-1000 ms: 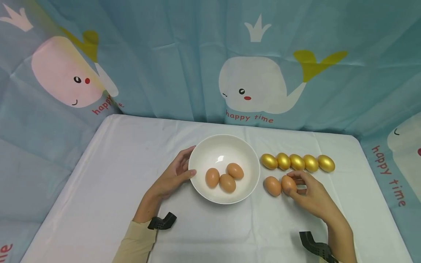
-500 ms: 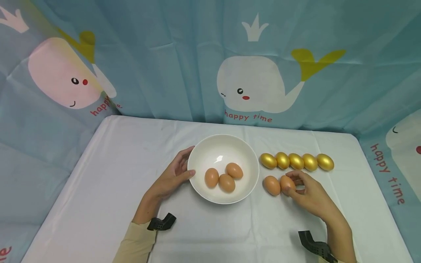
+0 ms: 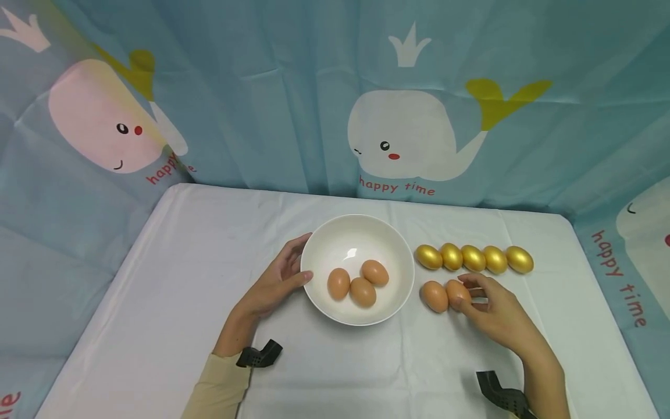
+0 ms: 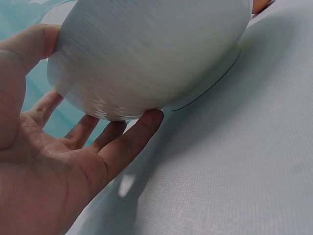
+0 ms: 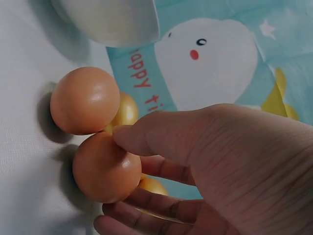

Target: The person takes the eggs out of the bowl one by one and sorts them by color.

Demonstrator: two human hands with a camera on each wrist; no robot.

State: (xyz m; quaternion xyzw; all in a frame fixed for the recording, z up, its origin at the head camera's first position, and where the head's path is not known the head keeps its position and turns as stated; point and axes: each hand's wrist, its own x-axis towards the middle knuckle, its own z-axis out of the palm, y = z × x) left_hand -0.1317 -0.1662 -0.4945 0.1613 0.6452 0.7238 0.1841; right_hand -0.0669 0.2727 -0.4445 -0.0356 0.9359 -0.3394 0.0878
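A white bowl (image 3: pixel 324 250) stands mid-table with three brown eggs (image 3: pixel 363 292) lying in it. My left hand (image 3: pixel 274 280) holds the bowl's left side; in the left wrist view the thumb is at the rim and the fingertips touch the outer wall (image 4: pixel 146 58). Right of the bowl, two brown eggs lie side by side on the cloth. My right hand (image 3: pixel 497 311) grips the right-hand egg (image 3: pixel 458 294) between thumb and fingers. In the right wrist view that egg (image 5: pixel 105 169) touches its neighbour (image 5: pixel 85 100), the left-hand brown egg.
Several golden eggs (image 3: pixel 473 258) form a row just behind the two loose brown eggs. A white cloth (image 3: pixel 173 302) covers the table. Behind it hangs a blue curtain (image 3: pixel 298 116) printed with whales. Each wrist wears a black mount, the left mount (image 3: pixel 260 354) lying near the sleeve.
Both hands, the bowl and the eggs keep their places on the table. Only a slight shift of the whole head view shows.
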